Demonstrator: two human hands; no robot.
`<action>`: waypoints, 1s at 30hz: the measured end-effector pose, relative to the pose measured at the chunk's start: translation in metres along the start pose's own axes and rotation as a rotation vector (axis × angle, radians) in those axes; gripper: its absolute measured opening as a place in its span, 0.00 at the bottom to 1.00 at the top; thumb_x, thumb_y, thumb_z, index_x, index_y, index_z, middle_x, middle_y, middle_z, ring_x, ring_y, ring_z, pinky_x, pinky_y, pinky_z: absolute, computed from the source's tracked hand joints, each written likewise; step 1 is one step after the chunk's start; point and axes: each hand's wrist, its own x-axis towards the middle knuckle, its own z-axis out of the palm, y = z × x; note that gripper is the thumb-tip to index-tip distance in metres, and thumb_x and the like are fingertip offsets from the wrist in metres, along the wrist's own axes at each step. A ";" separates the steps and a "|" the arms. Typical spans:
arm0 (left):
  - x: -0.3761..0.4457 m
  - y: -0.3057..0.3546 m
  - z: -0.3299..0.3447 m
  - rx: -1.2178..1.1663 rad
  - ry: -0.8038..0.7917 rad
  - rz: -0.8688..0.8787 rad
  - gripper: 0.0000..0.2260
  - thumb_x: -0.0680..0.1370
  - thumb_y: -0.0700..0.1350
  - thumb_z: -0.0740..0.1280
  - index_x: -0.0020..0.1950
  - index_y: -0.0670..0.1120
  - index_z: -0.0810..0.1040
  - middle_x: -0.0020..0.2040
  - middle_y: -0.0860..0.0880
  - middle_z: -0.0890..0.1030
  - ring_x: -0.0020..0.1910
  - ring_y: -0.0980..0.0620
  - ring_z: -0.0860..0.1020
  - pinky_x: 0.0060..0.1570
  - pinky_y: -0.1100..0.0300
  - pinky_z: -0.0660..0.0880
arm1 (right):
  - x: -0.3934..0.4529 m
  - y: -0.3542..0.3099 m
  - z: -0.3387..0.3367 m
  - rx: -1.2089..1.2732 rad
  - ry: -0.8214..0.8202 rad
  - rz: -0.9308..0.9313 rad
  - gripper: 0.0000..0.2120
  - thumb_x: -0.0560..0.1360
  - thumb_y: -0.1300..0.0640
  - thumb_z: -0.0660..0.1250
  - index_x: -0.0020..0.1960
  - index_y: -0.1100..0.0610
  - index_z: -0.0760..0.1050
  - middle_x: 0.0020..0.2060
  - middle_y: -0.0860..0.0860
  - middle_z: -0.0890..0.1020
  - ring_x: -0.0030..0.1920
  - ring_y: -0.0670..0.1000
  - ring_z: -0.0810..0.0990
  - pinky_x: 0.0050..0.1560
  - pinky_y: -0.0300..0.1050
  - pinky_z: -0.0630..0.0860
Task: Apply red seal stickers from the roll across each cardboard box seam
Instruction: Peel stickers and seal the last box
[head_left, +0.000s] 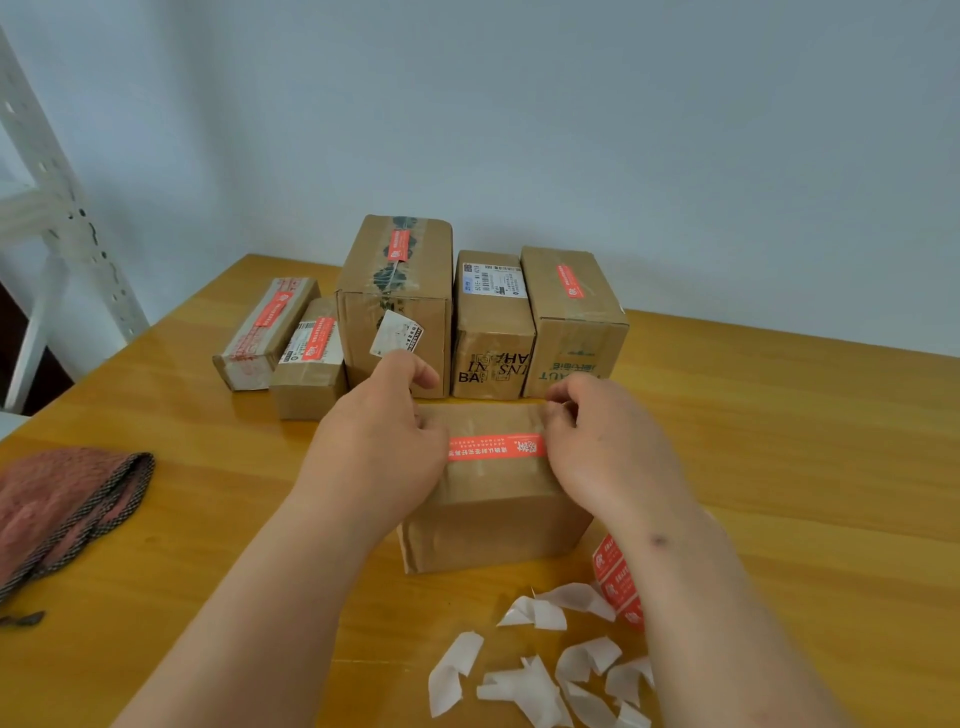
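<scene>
Your left hand (387, 441) and right hand (605, 447) are both down on the top of the near cardboard box (493, 519), which sits on the wooden desk (779, 441) right in front of you, and between them runs a red seal sticker (496, 448) laid flat across the box top, white print on it, each end disappearing under a hand; your left fingers are curled and pressing on the sticker's left end, thumb lifted toward the far edge, and your right fingers are bunched up at the far right corner of the box, though whether they pinch anything there you can't tell from this angle; the sticker roll (615, 587) lies on the desk just beside the box's near right corner, partly hidden behind your right forearm, and a scatter of white backing scraps (540, 670) lies in front of it, close to you; behind the near box stands a row of five more boxes against the wall: a long flat box (260, 338) at far left, a small box (309, 364) touching it, a tall box (395, 296) in the middle, a labelled box (491, 332) and a right-hand box (571, 322), four of them showing red stickers on top; a reddish cloth (62, 514) lies folded at the desk's left edge, and a white metal rack (57, 208) stands beyond it
</scene>
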 end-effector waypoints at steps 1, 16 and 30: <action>-0.002 0.001 -0.001 0.008 0.010 -0.003 0.11 0.77 0.46 0.67 0.57 0.54 0.70 0.36 0.54 0.76 0.36 0.55 0.75 0.32 0.59 0.71 | -0.002 0.000 -0.001 0.011 -0.002 -0.003 0.11 0.79 0.47 0.55 0.57 0.47 0.72 0.52 0.46 0.76 0.45 0.46 0.74 0.42 0.43 0.73; -0.008 -0.005 -0.002 0.042 0.037 -0.032 0.18 0.77 0.44 0.66 0.66 0.53 0.68 0.61 0.53 0.69 0.48 0.57 0.71 0.35 0.72 0.64 | -0.010 -0.001 -0.005 0.025 -0.047 -0.009 0.13 0.79 0.48 0.57 0.63 0.46 0.70 0.56 0.46 0.74 0.49 0.46 0.72 0.45 0.42 0.70; -0.007 -0.012 -0.018 -0.662 0.139 -0.409 0.14 0.79 0.51 0.65 0.43 0.40 0.78 0.40 0.48 0.84 0.45 0.50 0.83 0.47 0.50 0.81 | -0.022 -0.003 -0.029 0.431 -0.068 0.101 0.20 0.79 0.38 0.53 0.51 0.54 0.73 0.47 0.48 0.80 0.45 0.45 0.78 0.43 0.43 0.76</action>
